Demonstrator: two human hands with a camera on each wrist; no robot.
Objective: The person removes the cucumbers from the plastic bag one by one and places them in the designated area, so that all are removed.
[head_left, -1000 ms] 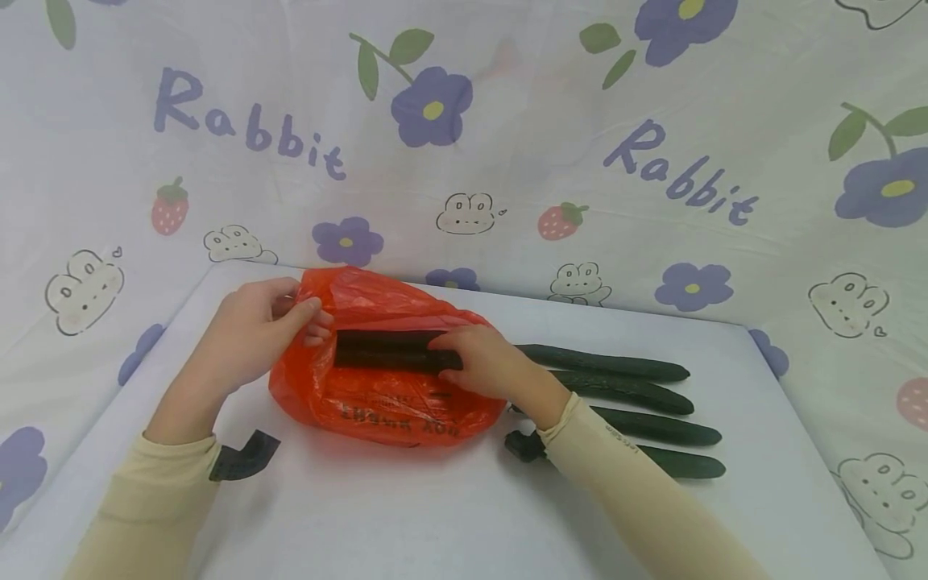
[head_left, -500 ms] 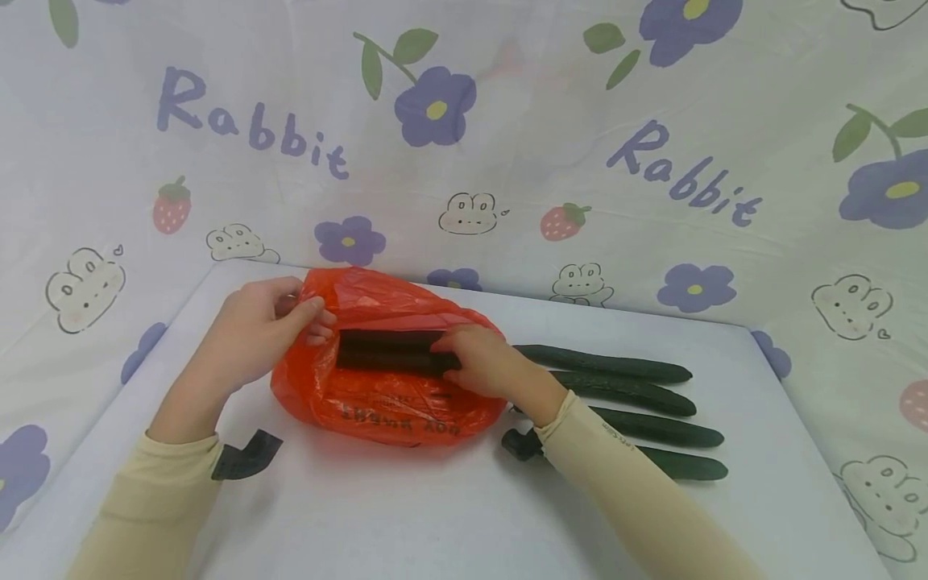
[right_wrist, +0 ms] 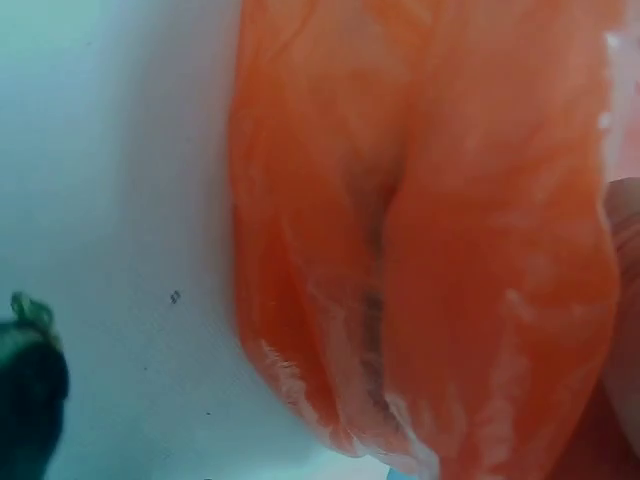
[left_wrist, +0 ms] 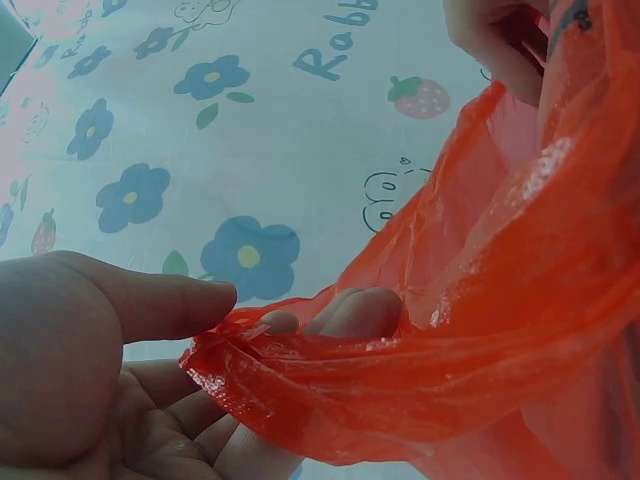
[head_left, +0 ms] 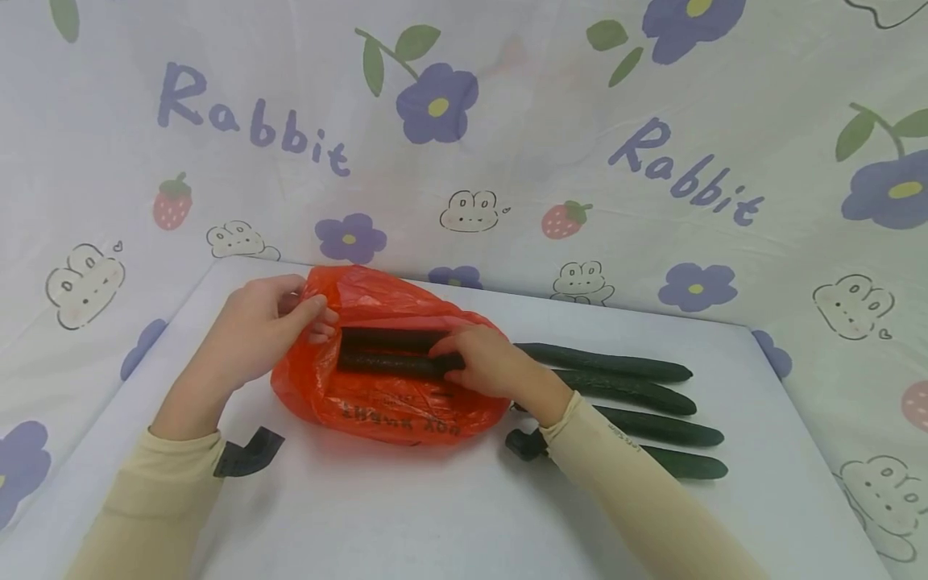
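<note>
White tabletop (head_left: 406, 515): left hand (head_left: 254, 334) pinches the orange plastic bag's (head_left: 384, 403) mouth open; right hand (head_left: 486, 362) grips a dark green cucumber (head_left: 387, 364), sliding it inside. 4 more cucumbers (head_left: 638, 395) wait by the right edge.

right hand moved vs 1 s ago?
Barely. The right hand stays at the orange bag mouth, gripping a cucumber, with no clear shift against the table cucumbers.
</note>
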